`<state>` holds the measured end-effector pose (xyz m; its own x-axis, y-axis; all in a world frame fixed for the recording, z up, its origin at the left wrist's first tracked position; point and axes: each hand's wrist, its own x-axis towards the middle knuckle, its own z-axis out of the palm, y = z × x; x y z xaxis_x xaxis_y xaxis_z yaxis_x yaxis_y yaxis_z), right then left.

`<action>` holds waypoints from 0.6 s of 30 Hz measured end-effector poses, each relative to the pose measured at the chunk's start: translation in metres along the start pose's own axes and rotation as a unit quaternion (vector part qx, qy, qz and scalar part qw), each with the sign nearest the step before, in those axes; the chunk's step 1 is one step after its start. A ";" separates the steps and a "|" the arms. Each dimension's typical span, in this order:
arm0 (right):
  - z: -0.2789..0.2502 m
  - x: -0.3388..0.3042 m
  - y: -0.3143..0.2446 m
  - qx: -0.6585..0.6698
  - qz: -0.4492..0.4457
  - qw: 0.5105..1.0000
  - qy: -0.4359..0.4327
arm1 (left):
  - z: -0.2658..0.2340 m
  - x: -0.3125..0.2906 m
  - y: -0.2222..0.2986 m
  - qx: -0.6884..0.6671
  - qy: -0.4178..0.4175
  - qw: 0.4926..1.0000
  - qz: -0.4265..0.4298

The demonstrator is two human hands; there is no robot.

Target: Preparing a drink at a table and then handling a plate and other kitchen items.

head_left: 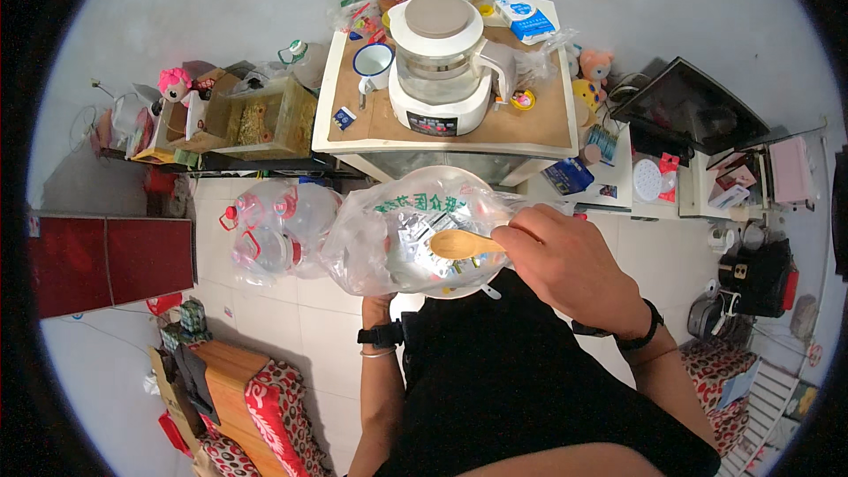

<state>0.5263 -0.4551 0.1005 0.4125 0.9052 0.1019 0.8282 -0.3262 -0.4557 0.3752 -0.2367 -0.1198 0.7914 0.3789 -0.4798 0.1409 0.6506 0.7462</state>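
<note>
My right hand (pixel 561 261) is closed around the handle of a small wooden spoon (pixel 455 245). The spoon's bowl hangs over a round, pale-rimmed container (pixel 446 174) lined with a clear plastic bag (pixel 358 247) that has green printing. Small packets and wrappers (pixel 424 234) lie inside the bag. My left hand (pixel 378 307) reaches up to the lower left side of the container. Its fingers are hidden under the bag, so their grip does not show.
Ahead stands a cabinet (pixel 353 146) bearing a glass kettle (pixel 439 62) on a white base, an enamel mug (pixel 373 64) and a blue-white box (pixel 527 18). Large clear bottles (pixel 283 221) stand on the tiled floor at left. A dark screen (pixel 693 106) leans at right.
</note>
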 end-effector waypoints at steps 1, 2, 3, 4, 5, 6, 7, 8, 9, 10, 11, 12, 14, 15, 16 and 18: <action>0.000 -0.001 0.001 0.000 0.002 1.000 0.002 | 0.001 -0.001 0.001 -0.001 -0.001 1.000 0.000; 0.000 -0.001 0.002 0.013 0.006 1.000 0.007 | 0.001 -0.001 0.002 0.001 0.000 1.000 0.002; -0.001 -0.001 0.003 0.026 0.009 1.000 0.011 | 0.001 0.000 0.002 -0.001 0.000 1.000 0.002; -0.002 -0.002 0.004 0.027 0.010 1.000 0.012 | 0.002 0.001 0.003 0.000 0.001 1.000 0.002; -0.003 -0.003 0.004 0.054 0.020 0.998 -0.003 | 0.002 0.001 0.003 0.000 0.000 1.000 0.003; -0.004 -0.003 0.005 0.080 0.030 0.996 -0.019 | 0.003 0.001 0.003 -0.001 0.000 1.000 0.002; -0.004 -0.004 0.006 0.082 0.030 0.996 -0.018 | 0.004 0.002 0.004 0.002 0.001 1.000 0.002; -0.003 -0.004 0.007 0.115 0.032 0.993 -0.013 | 0.004 0.002 0.004 0.001 0.001 1.000 0.002; -0.002 -0.005 0.008 0.148 0.033 0.988 -0.008 | 0.004 0.001 0.004 0.003 0.002 1.000 0.003; 0.000 -0.006 0.010 0.150 0.032 0.988 -0.008 | 0.004 0.001 0.004 0.002 0.003 1.000 0.004; 0.002 -0.007 0.011 0.193 0.048 0.980 -0.004 | 0.005 0.001 0.005 0.001 0.003 1.000 0.004; 0.003 -0.008 0.013 0.236 0.064 0.970 0.000 | 0.005 0.000 0.005 0.002 0.003 1.000 0.004; 0.002 -0.010 0.014 0.270 0.072 0.960 0.000 | 0.006 0.000 0.006 0.001 0.005 1.000 0.005; 0.001 -0.011 0.014 0.303 0.080 0.950 0.001 | 0.007 -0.001 0.006 0.002 0.002 1.000 0.006; 0.000 -0.012 0.014 0.303 0.081 0.950 0.002 | 0.008 -0.001 0.005 0.001 0.002 1.000 0.005; 0.000 -0.016 0.015 0.356 0.125 0.926 -0.005 | 0.009 -0.002 0.004 0.000 0.003 1.000 0.006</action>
<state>0.5324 -0.4747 0.0922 0.5519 0.8288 -0.0926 0.2457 -0.2676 -0.9317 0.3799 -0.2406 -0.1118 0.7898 0.3901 -0.4733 0.1315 0.6461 0.7519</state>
